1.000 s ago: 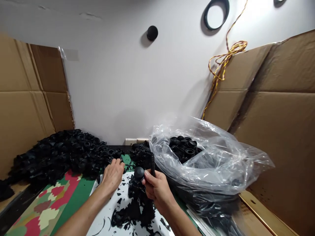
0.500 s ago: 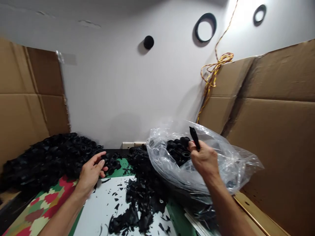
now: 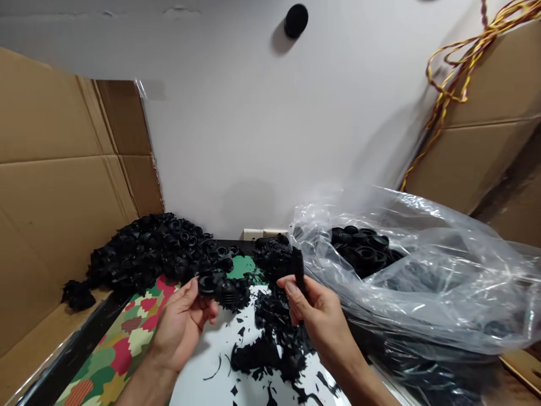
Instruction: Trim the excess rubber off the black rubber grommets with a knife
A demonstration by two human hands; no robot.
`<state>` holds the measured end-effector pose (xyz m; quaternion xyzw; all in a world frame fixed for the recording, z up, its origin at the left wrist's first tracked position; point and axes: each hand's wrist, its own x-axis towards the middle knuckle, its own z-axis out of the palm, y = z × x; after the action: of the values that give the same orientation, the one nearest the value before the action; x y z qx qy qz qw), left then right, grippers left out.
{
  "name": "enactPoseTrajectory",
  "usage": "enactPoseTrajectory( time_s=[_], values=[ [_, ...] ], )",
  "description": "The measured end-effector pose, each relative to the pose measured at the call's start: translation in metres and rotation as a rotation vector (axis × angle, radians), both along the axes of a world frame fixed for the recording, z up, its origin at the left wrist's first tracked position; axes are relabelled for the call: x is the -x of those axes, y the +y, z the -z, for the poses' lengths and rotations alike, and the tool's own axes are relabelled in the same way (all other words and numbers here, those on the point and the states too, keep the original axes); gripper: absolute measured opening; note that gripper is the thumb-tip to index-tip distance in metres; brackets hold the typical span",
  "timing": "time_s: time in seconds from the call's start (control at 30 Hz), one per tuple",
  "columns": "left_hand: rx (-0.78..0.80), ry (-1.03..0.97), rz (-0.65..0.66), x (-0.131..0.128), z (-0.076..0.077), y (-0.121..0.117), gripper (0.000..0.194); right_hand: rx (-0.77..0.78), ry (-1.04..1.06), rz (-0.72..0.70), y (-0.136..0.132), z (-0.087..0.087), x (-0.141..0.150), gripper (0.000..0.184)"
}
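My left hand point(image 3: 183, 318) pinches a black rubber part point(image 3: 207, 283) with a ring-shaped end, in front of the heap. More black parts lie right behind it, so its far outline is hard to make out. My right hand point(image 3: 319, 310) is closed around a slim black tool point(image 3: 298, 268) that points upward; its working end is too dark to identify. Beneath both hands, black rubber scraps point(image 3: 262, 355) are scattered over a white board point(image 3: 203, 372). A large heap of ragged black rubber parts point(image 3: 147, 251) rises at the left.
At the right, a clear plastic bag point(image 3: 443, 282) stands open with smooth round black parts point(image 3: 363, 248) inside. Cardboard panels flank both sides, the left cardboard point(image 3: 63, 197) being nearer. A yellow-brown twisted cord point(image 3: 448, 96) hangs by the wall. Camouflage-patterned sheet point(image 3: 131, 332) covers the left front.
My right hand has come back from the bag to the board, without the round black part but still with the tool. My left hand has taken a black rubber part. The view has turned.
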<state>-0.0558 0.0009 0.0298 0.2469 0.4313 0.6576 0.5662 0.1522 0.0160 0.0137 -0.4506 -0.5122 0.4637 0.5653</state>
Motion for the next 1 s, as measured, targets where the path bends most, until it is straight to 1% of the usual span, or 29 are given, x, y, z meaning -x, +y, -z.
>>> enactPoseTrajectory(
  time_s=[0.03, 0.1, 0.17, 0.23, 0.3, 0.4, 0.5, 0.6, 0.63, 0.7, 0.77, 0.9, 1.0],
  values=[
    [0.021, -0.018, -0.042, 0.004, -0.001, -0.005, 0.01, 0.026, 0.012, -0.028, 0.001, 0.001, 0.002, 0.046],
    [0.066, -0.036, -0.072, 0.012, -0.001, -0.015, 0.011, 0.054, 0.01, -0.066, 0.003, 0.004, 0.003, 0.046],
    [0.092, -0.019, -0.018, 0.018, 0.003, -0.023, 0.016, 0.032, -0.009, -0.078, 0.005, 0.007, 0.003, 0.045],
    [0.098, 0.031, 0.039, 0.02, 0.011, -0.027, 0.022, -0.023, -0.029, -0.072, 0.007, 0.013, 0.005, 0.044],
    [0.113, 0.086, 0.037, 0.019, 0.02, -0.026, 0.024, -0.04, -0.012, -0.099, 0.009, 0.02, 0.01, 0.044],
    [0.119, 0.119, -0.004, 0.016, 0.029, -0.019, 0.023, 0.045, 0.109, -0.189, 0.006, 0.027, 0.022, 0.046],
    [0.111, 0.119, -0.022, 0.01, 0.03, -0.014, 0.021, 0.093, 0.252, -0.254, -0.001, 0.024, 0.031, 0.043],
    [0.118, 0.122, -0.051, -0.001, 0.026, -0.014, 0.03, 0.016, 0.364, -0.287, -0.008, 0.015, 0.034, 0.036],
    [0.122, 0.122, -0.049, -0.005, 0.024, -0.014, 0.029, -0.023, 0.376, -0.284, -0.01, 0.012, 0.034, 0.034],
    [0.146, 0.117, -0.028, -0.012, 0.021, -0.014, 0.021, -0.089, 0.351, -0.254, -0.012, 0.01, 0.034, 0.03],
    [0.187, 0.111, 0.001, -0.018, 0.018, -0.014, 0.017, -0.12, 0.316, -0.214, -0.013, 0.011, 0.032, 0.026],
    [0.271, 0.102, 0.031, -0.026, 0.017, -0.01, 0.027, -0.172, 0.274, -0.162, -0.012, 0.016, 0.03, 0.018],
    [0.336, 0.085, 0.039, -0.033, 0.017, -0.009, 0.03, -0.309, 0.209, -0.16, -0.012, 0.017, 0.029, 0.014]
  ],
)
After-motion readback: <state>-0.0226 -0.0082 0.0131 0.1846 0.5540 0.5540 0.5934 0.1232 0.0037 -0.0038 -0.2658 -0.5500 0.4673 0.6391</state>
